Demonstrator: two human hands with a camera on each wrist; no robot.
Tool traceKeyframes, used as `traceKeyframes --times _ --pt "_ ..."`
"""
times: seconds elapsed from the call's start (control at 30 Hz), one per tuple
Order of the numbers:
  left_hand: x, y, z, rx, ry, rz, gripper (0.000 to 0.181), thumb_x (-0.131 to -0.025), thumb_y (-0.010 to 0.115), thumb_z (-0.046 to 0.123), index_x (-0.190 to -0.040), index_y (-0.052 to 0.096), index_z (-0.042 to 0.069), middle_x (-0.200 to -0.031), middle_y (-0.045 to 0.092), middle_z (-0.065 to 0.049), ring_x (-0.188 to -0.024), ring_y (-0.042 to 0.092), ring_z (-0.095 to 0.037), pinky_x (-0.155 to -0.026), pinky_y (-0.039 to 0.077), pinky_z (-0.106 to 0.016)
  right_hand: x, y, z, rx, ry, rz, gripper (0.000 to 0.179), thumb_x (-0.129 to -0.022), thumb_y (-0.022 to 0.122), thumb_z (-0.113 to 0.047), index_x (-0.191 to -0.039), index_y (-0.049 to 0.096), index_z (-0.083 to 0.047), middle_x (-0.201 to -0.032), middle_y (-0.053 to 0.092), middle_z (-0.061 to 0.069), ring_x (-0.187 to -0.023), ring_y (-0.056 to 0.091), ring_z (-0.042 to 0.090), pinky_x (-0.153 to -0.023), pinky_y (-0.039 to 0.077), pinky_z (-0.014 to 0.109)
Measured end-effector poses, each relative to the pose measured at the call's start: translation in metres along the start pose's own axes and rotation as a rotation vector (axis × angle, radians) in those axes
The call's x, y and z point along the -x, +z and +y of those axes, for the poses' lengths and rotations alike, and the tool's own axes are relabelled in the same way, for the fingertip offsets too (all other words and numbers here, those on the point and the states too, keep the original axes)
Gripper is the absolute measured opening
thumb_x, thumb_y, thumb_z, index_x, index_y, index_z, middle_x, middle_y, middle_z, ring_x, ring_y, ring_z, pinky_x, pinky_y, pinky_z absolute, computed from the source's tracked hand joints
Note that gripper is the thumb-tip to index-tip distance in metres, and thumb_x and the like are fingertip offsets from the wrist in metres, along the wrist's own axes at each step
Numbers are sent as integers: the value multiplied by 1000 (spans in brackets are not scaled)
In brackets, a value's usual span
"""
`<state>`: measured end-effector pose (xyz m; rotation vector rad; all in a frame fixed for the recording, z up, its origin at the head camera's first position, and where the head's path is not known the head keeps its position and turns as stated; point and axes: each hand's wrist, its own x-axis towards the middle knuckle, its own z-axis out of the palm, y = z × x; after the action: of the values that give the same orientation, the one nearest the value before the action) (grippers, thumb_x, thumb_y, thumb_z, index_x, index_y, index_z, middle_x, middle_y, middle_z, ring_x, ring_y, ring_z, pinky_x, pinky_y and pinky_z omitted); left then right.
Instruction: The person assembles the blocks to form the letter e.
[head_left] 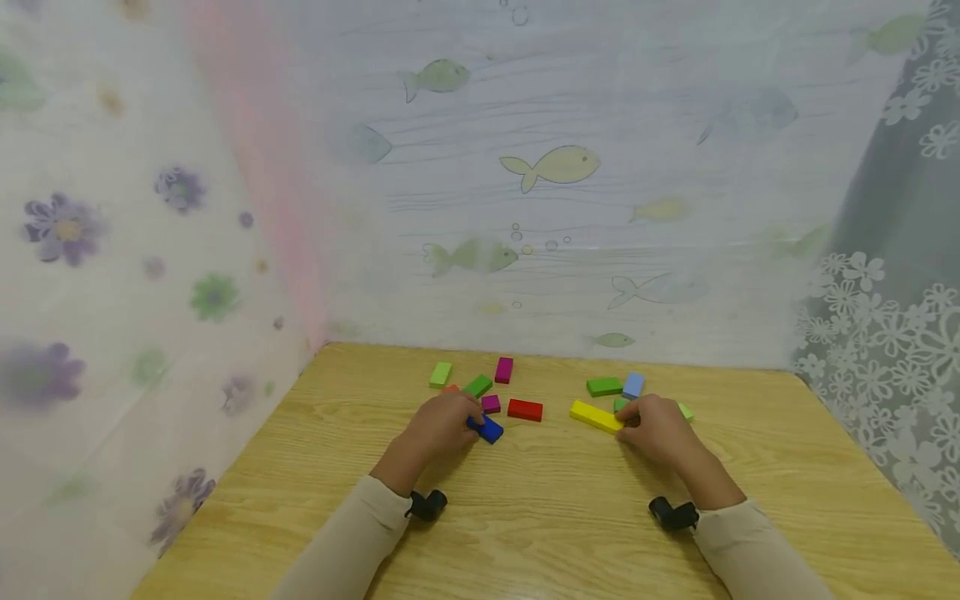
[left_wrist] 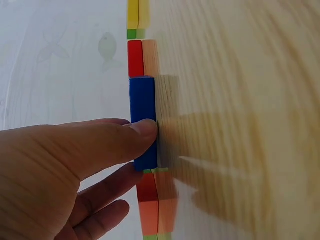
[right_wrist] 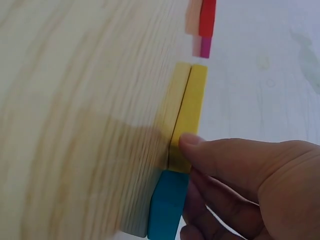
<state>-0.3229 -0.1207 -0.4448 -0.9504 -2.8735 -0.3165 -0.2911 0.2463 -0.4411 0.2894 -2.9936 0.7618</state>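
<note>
My left hand pinches a blue block between thumb and fingers; in the left wrist view the blue block lies on the tabletop under the thumb. A long yellow block lies at a slant on the right, its near end pinched by my right hand. The right wrist view has the thumb on the yellow block, with a teal block close by its end. A red block and a small magenta block lie between the hands. The right hand partly hides green blocks.
Farther back on the wooden table lie a light green block, a green block, a magenta block, another green block and a light blue block. A fish-patterned curtain hangs behind the table's far edge.
</note>
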Motion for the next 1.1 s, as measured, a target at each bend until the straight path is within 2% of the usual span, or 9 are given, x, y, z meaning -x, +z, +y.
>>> traceKeyframes --times 0.17,0.4,0.7,0.9,1.1 --pt "-2 1 0 10 -6 8 10 -86 85 13 -96 82 16 -103 78 5 -98 72 -17 -86 60 -37 -1 -1 1 -3 -12 1 26 -86 81 -8 -111 78 0 -104 76 11 -91 68 23 -79 58 42" --pt "-2 -1 3 50 -41 -28 12 -88 84 15 -99 82 16 -102 78 4 -98 72 -17 -88 59 -38 0 -2 1 12 -21 -12 24 -86 82 -10 -108 80 -1 -100 77 8 -88 69 20 -78 59 40" --pt "-10 7 4 103 8 -31 8 -86 86 18 -86 78 19 -89 74 9 -80 63 -5 -76 56 -25 0 -3 0 -2 -63 -19 23 -84 84 -10 -106 81 -3 -96 78 5 -84 71 18 -74 60 37" --pt "-17 11 13 77 16 -23 12 -84 88 23 -82 76 21 -84 71 12 -80 65 -4 -76 55 -24 1 -2 -4 -14 -100 -42 20 -83 85 -9 -103 82 -5 -94 78 4 -82 71 15 -73 60 34" --pt "-19 12 20 114 1 -21 12 -85 87 22 -80 76 21 -83 71 13 -79 62 -3 -74 54 -22 4 0 -11 -38 -104 -65 21 -83 85 -9 -103 82 -6 -95 78 3 -83 70 12 -71 59 30"
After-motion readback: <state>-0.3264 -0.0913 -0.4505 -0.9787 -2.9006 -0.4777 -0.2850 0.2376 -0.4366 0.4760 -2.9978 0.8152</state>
